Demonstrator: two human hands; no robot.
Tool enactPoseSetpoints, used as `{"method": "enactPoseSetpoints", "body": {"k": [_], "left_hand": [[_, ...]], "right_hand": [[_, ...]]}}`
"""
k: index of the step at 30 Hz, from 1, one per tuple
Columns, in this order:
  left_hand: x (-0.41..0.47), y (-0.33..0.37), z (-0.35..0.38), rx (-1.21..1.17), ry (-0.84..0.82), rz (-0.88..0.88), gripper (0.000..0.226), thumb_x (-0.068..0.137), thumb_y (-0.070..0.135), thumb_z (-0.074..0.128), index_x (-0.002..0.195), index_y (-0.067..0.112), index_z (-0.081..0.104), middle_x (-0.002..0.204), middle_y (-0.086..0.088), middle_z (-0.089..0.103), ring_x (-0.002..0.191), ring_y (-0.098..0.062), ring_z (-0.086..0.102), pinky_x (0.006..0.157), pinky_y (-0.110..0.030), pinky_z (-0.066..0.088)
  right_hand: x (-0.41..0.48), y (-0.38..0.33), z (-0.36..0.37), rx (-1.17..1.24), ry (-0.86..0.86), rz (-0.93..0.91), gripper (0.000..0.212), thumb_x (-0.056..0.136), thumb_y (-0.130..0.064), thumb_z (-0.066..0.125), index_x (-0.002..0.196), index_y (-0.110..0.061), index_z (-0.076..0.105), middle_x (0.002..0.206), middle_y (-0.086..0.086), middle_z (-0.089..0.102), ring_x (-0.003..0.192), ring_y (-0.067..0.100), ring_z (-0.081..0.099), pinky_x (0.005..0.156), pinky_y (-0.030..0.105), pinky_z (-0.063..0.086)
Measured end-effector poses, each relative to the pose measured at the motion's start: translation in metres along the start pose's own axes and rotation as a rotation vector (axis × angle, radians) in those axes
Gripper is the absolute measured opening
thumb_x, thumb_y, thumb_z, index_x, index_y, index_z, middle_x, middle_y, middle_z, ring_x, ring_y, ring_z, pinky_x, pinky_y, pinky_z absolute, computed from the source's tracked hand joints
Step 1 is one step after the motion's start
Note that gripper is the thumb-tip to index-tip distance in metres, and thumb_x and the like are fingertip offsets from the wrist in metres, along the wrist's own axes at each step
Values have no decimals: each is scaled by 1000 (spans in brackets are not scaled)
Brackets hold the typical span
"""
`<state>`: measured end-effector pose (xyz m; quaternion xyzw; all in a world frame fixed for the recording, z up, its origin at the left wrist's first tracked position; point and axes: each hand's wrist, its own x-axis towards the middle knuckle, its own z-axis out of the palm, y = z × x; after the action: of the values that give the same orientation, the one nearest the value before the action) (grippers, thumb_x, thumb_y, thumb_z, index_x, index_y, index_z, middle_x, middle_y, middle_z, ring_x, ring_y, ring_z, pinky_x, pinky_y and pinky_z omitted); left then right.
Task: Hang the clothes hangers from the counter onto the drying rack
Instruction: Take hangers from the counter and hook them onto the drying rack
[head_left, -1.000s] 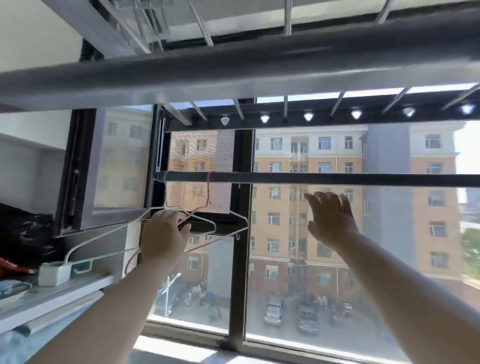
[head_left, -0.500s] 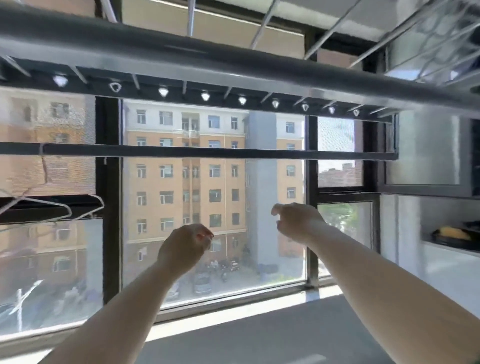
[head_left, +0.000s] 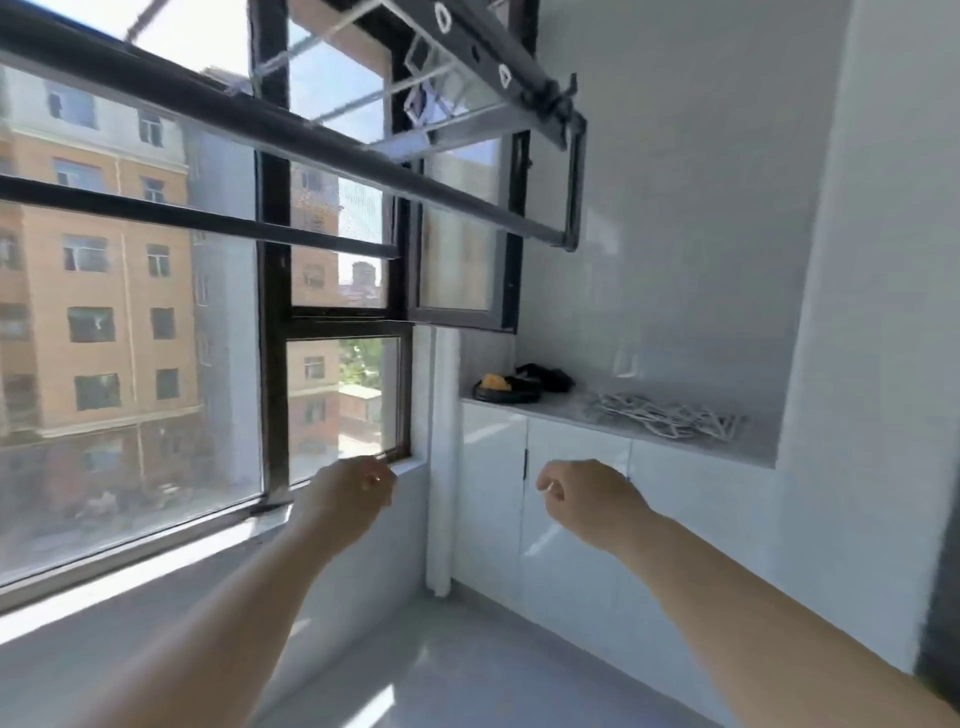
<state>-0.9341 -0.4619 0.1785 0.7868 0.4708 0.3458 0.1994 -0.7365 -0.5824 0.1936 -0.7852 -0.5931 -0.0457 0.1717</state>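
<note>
On the white counter (head_left: 563, 401), tangled heap of thin white hangers (head_left: 670, 417)

Bright window daylight, motion-blurred, wide-angle-warped.

The single head-worn camera is looking forward and slightly down, facing the corner where window (head_left: 272, 332) and wall (head_left: 701, 208) are meeting. The drying rack (head_left: 291, 137) is crossing close overhead at upper left; the desk (head_left: 563, 408) is lying farther off, right of centre.
</note>
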Motion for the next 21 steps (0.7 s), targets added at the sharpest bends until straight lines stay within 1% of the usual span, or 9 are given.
{"method": "enactPoseSetpoints", "body": {"k": [3, 5, 7, 10, 12, 14, 16, 19, 21], "left_hand": [[5, 27, 64, -83, -47, -6, 16, 91, 23, 50, 87, 20, 66, 89, -1, 70, 82, -22, 62, 65, -25, 43], [5, 43, 100, -112, -98, -3, 18, 91, 20, 49, 95, 18, 66, 83, 1, 67, 83, -20, 61, 68, -24, 42], [7, 57, 130, -123, -149, 15, 19, 92, 18, 48, 97, 17, 66, 81, 0, 64, 84, -21, 59, 68, -24, 40], [16, 74, 175, -155, -215, 44, 17, 92, 17, 48, 93, 15, 65, 76, 2, 62, 82, -22, 59, 65, -25, 40], [26, 86, 206, -174, -257, 72, 16, 91, 19, 49, 83, 21, 62, 69, 9, 61, 79, -21, 59, 62, -27, 41], [40, 98, 235, -201, -288, 93, 21, 91, 18, 49, 73, 26, 56, 66, 14, 59, 79, -21, 59, 63, -26, 40], [58, 110, 266, -234, -312, 89, 23, 91, 17, 49, 71, 28, 56, 66, 15, 59, 81, -22, 62, 62, -25, 41], [97, 128, 314, -261, -331, 92, 23, 89, 15, 49, 73, 29, 57, 67, 13, 61, 85, -22, 64, 71, -27, 46], [128, 141, 349, -270, -333, 91, 22, 89, 14, 49, 74, 28, 57, 69, 10, 62, 85, -21, 63, 74, -29, 46]], "right_hand": [[-21, 68, -2, 13, -19, 117, 32, 95, -15, 35, 120, -14, 55, 120, 8, 60, 107, 25, 55, 72, 22, 33], [-33, 109, -2, 29, -12, 201, 32, 95, -15, 36, 120, -14, 56, 121, 6, 59, 108, 25, 55, 75, 23, 37], [-42, 146, 1, 70, 3, 286, 32, 94, -15, 37, 118, -15, 57, 121, 4, 60, 108, 23, 55, 79, 23, 39], [-53, 193, 9, 87, 7, 385, 31, 93, -14, 38, 117, -15, 58, 118, 2, 61, 104, 20, 56, 75, 20, 38], [-54, 222, 13, 75, -6, 425, 32, 94, -14, 37, 119, -16, 57, 118, 1, 61, 106, 19, 56, 82, 22, 42], [-48, 249, 16, 57, -13, 459, 33, 94, -14, 36, 119, -16, 57, 119, 0, 61, 107, 19, 56, 88, 24, 44], [-37, 277, 18, 37, -10, 487, 33, 94, -14, 35, 120, -17, 56, 119, 0, 61, 107, 18, 56, 89, 24, 44], [-7, 320, 23, 32, -7, 505, 32, 95, -15, 36, 120, -17, 56, 116, -1, 62, 104, 16, 57, 87, 23, 44], [20, 351, 29, 39, -5, 513, 31, 95, -16, 37, 120, -18, 56, 114, -2, 62, 103, 15, 57, 87, 23, 44]]}}
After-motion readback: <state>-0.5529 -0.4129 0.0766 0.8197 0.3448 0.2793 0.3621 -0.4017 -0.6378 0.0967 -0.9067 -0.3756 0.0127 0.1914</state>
